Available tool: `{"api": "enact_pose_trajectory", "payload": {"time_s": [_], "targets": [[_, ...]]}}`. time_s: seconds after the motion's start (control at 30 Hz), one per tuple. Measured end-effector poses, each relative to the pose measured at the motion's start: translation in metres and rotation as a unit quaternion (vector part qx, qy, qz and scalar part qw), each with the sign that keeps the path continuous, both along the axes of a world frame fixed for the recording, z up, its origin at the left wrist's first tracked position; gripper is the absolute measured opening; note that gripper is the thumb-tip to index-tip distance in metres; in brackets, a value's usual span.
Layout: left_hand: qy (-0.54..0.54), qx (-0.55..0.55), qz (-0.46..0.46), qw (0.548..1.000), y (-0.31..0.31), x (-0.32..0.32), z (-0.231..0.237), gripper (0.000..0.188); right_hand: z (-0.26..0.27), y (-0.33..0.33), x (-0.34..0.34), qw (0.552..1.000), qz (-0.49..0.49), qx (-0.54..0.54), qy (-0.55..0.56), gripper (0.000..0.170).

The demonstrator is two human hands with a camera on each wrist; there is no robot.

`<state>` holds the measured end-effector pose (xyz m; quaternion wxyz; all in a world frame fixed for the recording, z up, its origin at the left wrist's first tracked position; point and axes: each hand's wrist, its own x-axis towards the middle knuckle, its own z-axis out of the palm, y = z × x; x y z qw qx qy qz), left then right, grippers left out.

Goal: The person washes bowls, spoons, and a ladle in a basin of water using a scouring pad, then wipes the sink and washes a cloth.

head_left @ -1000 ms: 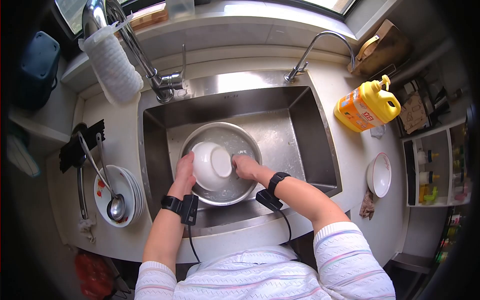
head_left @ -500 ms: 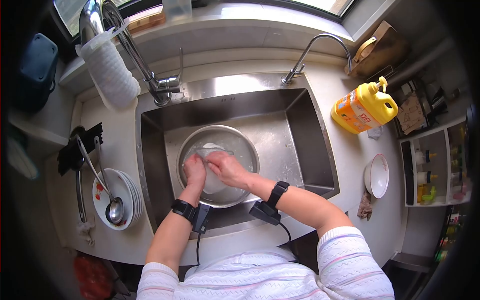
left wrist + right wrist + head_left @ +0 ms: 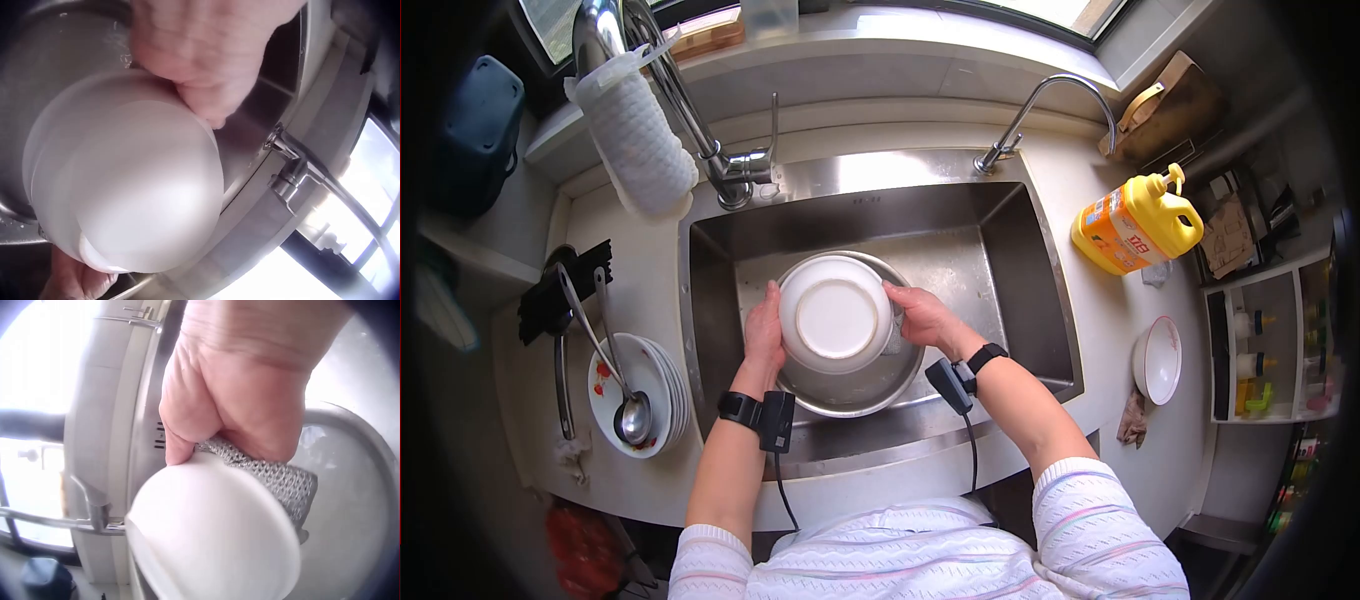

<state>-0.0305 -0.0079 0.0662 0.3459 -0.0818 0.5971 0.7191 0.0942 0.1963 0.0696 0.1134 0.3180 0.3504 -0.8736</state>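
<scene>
A white bowl (image 3: 837,312), its round foot facing the head camera, is held over a round metal basin (image 3: 840,400) in the sink. My left hand (image 3: 764,328) grips the bowl's left edge; in the left wrist view that hand (image 3: 212,56) has its thumb along the rim. On the opposite edge my right hand (image 3: 924,314) holds the bowl, thumb on top. The right wrist view shows a silvery mesh cloth (image 3: 275,481) between the right hand (image 3: 244,394) and the bowl (image 3: 215,531). The fingers under the bowl are mostly hidden.
Stacked plates (image 3: 672,400) with a ladle (image 3: 634,418) lie left of the sink. A large faucet (image 3: 735,170) and a thin one (image 3: 1000,148) stand behind. On the right are a yellow bottle (image 3: 1135,225) and another bowl (image 3: 1158,362).
The bowl has come up out of the basin and now shows its underside flat to the head camera. My hands have moved apart from close together to its opposite sides.
</scene>
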Motion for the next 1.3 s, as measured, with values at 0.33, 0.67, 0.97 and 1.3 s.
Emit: {"api": "enact_pose_trajectory", "payload": {"time_s": [0.33, 0.67, 0.97, 1.3], "targets": [[-0.205, -0.031, -0.171, 0.963, 0.011, 0.015, 0.009, 0.075, 0.025, -0.08, -0.028, 0.8, 0.213, 0.549, 0.118, 0.024], [-0.096, -0.161, -0.131, 0.974, 0.009, 0.013, -0.009, 0.054, -0.04, -0.074, 0.008, 0.529, 0.509, 0.666, 0.132, 0.019], [0.097, -0.262, -0.122, 0.952, 0.014, 0.019, -0.044, 0.061, -0.023, -0.088, -0.011, 0.659, 0.414, 0.616, 0.126, 0.019], [0.201, -0.346, -0.087, 0.912, 0.019, 0.023, -0.075, 0.057, -0.015, -0.089, -0.028, 0.76, 0.341, 0.538, 0.13, 0.018]]}}
